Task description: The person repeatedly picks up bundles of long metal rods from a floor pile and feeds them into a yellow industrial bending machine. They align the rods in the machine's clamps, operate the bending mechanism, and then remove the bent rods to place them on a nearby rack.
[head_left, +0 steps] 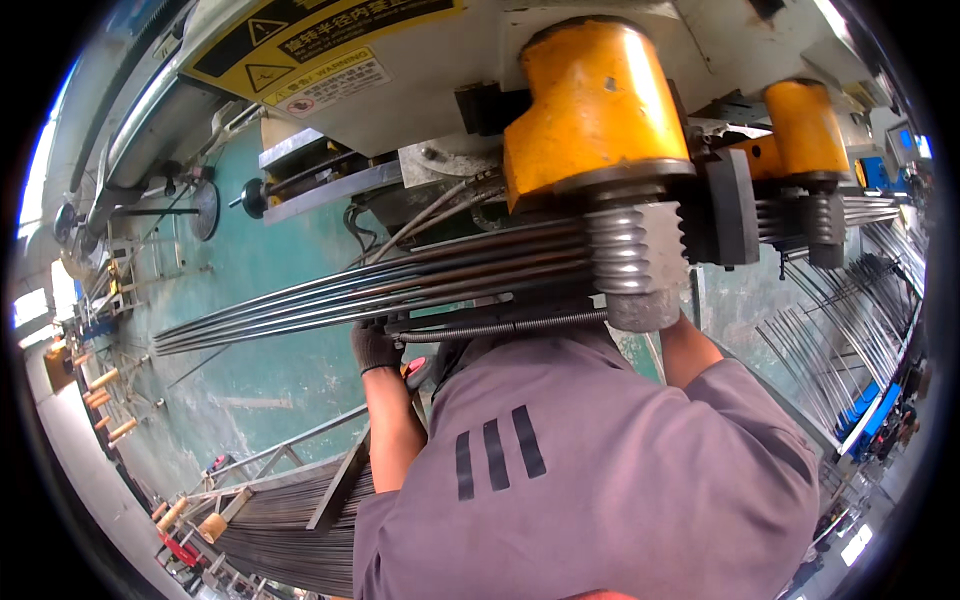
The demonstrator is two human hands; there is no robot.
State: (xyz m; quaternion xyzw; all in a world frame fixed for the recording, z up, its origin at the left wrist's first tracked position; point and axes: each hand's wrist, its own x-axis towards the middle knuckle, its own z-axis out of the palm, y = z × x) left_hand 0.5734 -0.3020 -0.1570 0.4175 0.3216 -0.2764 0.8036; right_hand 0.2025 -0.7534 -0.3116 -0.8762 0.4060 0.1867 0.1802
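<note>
The left hand [374, 347], in a dark work glove, is closed around the underside of a bundle of long, thin, ribbed steel bars [380, 285] that runs from the lower left across to the machine. The bars pass under a large yellow cylindrical housing [592, 100] and lie against the grooved grey steel roller [628, 262] beneath it. The right hand is hidden behind that roller, only the bare forearm [688, 350] showing, so I cannot tell whether it grips anything. A second, smaller yellow housing [805, 125] stands to the right with more bars running through it. A grey short-sleeved shirt with three dark stripes [600, 470] fills the foreground. Another stack of steel bars [290, 535] lies on a rack at lower left, above the green floor [260, 370].
</note>
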